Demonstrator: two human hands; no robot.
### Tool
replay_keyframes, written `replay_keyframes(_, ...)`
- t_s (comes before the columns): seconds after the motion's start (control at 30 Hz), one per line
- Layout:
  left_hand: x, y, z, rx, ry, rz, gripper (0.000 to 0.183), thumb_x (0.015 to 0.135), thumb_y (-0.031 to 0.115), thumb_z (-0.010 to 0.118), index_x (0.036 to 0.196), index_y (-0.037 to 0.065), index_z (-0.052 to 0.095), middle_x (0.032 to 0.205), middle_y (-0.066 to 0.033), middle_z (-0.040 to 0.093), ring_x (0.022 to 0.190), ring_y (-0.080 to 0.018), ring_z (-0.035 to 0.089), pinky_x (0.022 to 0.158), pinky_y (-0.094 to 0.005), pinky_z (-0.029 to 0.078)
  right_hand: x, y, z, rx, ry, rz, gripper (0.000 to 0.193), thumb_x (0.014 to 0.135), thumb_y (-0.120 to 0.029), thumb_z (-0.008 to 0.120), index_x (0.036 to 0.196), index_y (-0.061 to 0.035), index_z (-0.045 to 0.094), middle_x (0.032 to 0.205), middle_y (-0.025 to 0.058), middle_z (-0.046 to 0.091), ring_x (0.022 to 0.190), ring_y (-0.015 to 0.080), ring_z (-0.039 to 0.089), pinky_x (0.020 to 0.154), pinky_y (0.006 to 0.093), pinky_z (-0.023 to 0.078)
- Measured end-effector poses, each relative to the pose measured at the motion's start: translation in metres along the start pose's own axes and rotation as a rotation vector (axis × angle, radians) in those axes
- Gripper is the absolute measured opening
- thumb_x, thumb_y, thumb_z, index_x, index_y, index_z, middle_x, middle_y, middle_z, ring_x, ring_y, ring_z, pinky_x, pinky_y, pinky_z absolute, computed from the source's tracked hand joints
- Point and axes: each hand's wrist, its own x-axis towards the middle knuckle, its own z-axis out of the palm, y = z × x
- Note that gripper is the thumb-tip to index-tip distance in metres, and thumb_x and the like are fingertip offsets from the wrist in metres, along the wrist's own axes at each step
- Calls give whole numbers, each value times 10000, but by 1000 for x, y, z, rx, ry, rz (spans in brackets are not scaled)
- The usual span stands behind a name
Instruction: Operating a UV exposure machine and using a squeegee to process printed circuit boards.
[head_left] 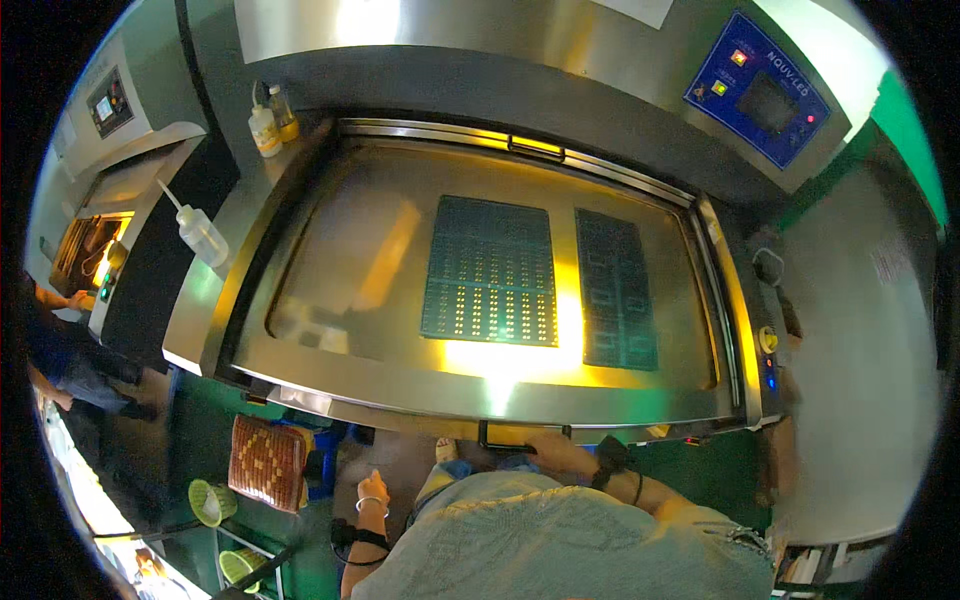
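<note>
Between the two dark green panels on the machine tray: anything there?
Just a bare strip of shiny tray surface, bright with yellow glare, separates the wider panel from the narrower panel. Shows in the head view.

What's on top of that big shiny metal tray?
Two dark green panels lie on the metal tray. The wider panel has bright yellow dots across its lower part; the narrower panel is to its right. They cover what's directly underneath, so that can't be seen.
</note>
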Motion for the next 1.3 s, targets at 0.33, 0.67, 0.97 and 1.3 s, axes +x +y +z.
replay_keyframes(0.33,-88,110,99,444,-19,225,269,787,279,646,775,22,568,537,-83,569,443,-204,566,415,-322,455,-98,-68,-135,50,73,-25,305,782,-255,584,985,-27,585,866,193,607,774,350,587,651,413,455)
replay_keyframes(0.67,-62,112,62,819,68,55,305,805,320,615,792,16,627,537,-88,574,460,-181,580,408,-281,457,-152,-124,-304,-75,721,-94,323,627,-163,727,924,-84,629,818,110,644,626,258,616,568,325,472)
replay_keyframes(0.97,-85,126,60,624,-127,-40,293,816,314,593,770,28,635,538,-86,571,445,-171,567,404,-274,451,-145,-113,-390,-522,1385,-173,344,657,-93,696,987,-62,605,913,104,630,836,250,606,741,331,474)
replay_keyframes(1.3,-90,165,73,671,-92,57,288,828,307,569,745,42,644,539,-83,569,429,-159,551,399,-267,444,-117,-106,-434,-642,1739,-244,270,799,-52,592,1068,-49,570,1045,80,584,918,183,558,802,278,430)
